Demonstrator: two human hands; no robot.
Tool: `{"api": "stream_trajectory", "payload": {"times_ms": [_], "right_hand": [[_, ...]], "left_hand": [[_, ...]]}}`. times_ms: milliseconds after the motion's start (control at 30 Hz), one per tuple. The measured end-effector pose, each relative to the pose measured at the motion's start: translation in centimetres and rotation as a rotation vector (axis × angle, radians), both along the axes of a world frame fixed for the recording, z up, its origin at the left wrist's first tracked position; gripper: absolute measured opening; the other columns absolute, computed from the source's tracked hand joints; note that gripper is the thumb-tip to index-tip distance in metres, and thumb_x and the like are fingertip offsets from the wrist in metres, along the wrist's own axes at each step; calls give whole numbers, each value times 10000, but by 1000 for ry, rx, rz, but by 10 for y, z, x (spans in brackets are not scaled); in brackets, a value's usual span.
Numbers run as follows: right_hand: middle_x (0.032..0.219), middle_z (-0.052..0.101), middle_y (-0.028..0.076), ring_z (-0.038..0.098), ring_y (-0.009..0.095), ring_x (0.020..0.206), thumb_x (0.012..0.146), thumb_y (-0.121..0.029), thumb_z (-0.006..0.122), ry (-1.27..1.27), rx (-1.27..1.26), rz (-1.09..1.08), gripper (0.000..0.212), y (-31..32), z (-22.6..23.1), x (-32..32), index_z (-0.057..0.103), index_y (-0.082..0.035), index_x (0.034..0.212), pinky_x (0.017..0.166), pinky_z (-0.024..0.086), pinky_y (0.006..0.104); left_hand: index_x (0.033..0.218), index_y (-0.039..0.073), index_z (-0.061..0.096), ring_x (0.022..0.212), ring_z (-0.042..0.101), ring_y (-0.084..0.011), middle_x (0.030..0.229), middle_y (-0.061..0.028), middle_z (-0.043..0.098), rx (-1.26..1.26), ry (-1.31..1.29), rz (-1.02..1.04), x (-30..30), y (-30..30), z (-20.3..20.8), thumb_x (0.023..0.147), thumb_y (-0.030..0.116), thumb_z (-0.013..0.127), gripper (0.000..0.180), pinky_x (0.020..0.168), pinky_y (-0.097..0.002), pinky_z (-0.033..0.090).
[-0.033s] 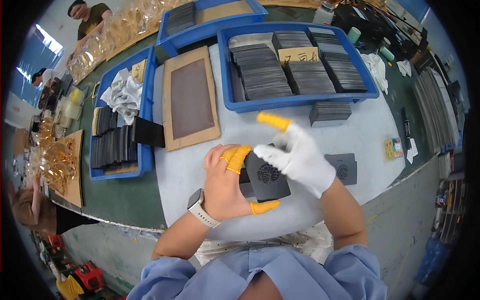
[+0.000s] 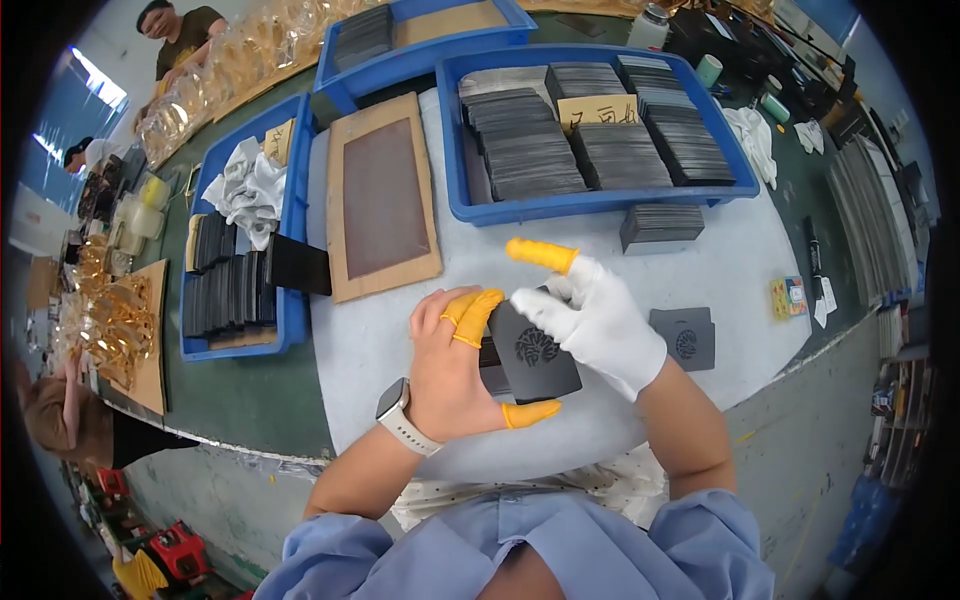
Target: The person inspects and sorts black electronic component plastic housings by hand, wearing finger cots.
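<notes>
My left hand [image 2: 448,365], with yellow finger cots and a watch at its wrist, spans a small pile of flat black cards. Its fingers are at the far edge and its thumb at the near edge. The top card [image 2: 540,355] is tilted and has a round tree-like emblem. Over that card's upper right is my right hand [image 2: 605,330] in a white glove. Its index finger, in a yellow cot, stretches out apart from the thumb, which lies by the card's upper corner. Further right, similar black cards [image 2: 686,338] lie on the pale cloth.
A blue tray [image 2: 600,208] of black card stacks stands ahead, with a loose stack [image 2: 662,228] before it. Left are a framed brown board [image 2: 385,200] and another blue tray [image 2: 240,348] holding black pieces and white cloth. Co-workers are at far left.
My right hand has shifted very slightly, and its index finger has dipped a little nearer to the card. My left hand and the cards stay in place.
</notes>
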State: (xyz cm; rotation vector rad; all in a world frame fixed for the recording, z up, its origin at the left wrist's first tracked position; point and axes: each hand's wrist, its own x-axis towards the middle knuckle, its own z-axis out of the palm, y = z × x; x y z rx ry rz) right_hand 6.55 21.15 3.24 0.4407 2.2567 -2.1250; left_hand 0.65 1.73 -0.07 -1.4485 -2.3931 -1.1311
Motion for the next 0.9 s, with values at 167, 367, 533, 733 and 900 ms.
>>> {"api": "stream_trajectory", "payload": {"times_ms": [167, 367, 533, 733, 900], "right_hand": [[834, 587, -64, 487, 0, 714, 1018, -109, 658, 87, -189, -229, 466, 4, -8, -2, 543, -73, 1468, 640, 403, 189], [783, 567, -76, 468, -6, 668, 1031, -78, 624, 152, -151, -337, 483, -15, -5, -1, 507, -69, 1500, 592, 387, 191], [834, 621, -40, 500, 5, 680, 1012, -66, 650, 68, -309, -279, 549, -18, -3, 0, 464, -70, 1528, 604, 409, 194], [915, 678, 9, 577, 32, 750, 973, -31, 686, 33, -277, -111, 604, -7, 3, 4, 446, -43, 1527, 672, 466, 207], [805, 719, 57, 656, 100, 647, 1012, -83, 637, 168, -271, -323, 449, 18, 1, -5, 525, -11, 1440, 629, 520, 236]], "left_hand": [[1400, -7, 498, 1253, 478, -381, 1349, -191, 543, -27, -57, 186, -3, -5, -1, 510, 651, 940, 1192, 1116, -539, 291], [1286, 3, 610, 1260, 526, -357, 1221, -130, 641, -55, 75, 205, 8, 2, 7, 541, 682, 913, 1052, 1128, -566, 266], [1240, 38, 646, 1258, 543, -327, 1197, -99, 656, -45, 48, 259, 7, -1, 6, 620, 551, 927, 852, 1132, -564, 265], [1116, 92, 706, 1232, 579, -265, 1149, -57, 672, 93, 16, 73, 2, -4, 4, 633, 400, 905, 606, 1116, -556, 301], [1107, 89, 717, 1189, 620, -260, 1096, -47, 702, 61, -47, -158, 7, -6, 11, 604, 368, 885, 599, 1113, -543, 310]]}}
